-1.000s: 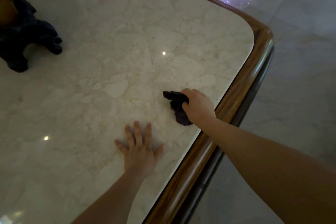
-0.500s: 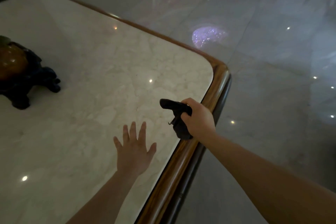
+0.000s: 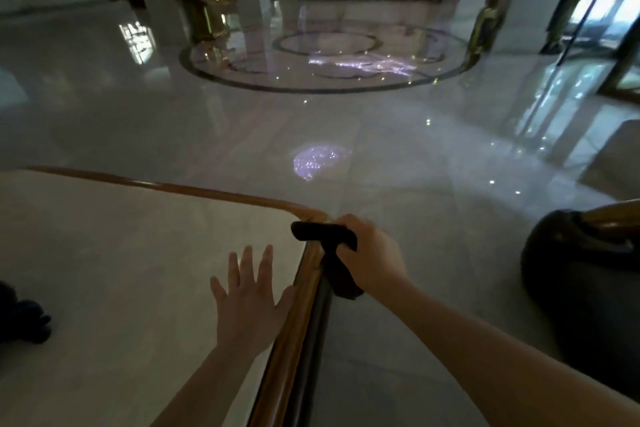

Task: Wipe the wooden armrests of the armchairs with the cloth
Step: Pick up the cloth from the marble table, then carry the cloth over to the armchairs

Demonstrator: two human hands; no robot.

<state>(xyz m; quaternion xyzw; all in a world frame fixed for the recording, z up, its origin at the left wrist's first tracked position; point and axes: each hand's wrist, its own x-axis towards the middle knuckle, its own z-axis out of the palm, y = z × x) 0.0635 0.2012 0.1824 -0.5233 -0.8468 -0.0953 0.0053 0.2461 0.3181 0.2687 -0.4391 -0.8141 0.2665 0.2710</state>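
Observation:
My right hand (image 3: 372,255) is shut on a dark cloth (image 3: 327,236), held over the corner of the table's wooden rim (image 3: 301,291); part of the cloth hangs down past the edge. My left hand (image 3: 249,295) hovers open with fingers spread, over the marble tabletop (image 3: 121,270) near the rim. At the right edge stands a dark armchair (image 3: 585,288) with a wooden armrest (image 3: 613,215); both hands are well apart from it.
A dark ornament (image 3: 24,319) sits at the table's left edge. Beyond the table stretches a glossy marble lobby floor (image 3: 346,135) with a round inlay, pillars and a counter far behind. Glass doors are at the far right.
The view has tilted up from the tabletop to the lobby. My right hand with the cloth moved from the marble out over the table's corner rim. My left hand lifted off the surface.

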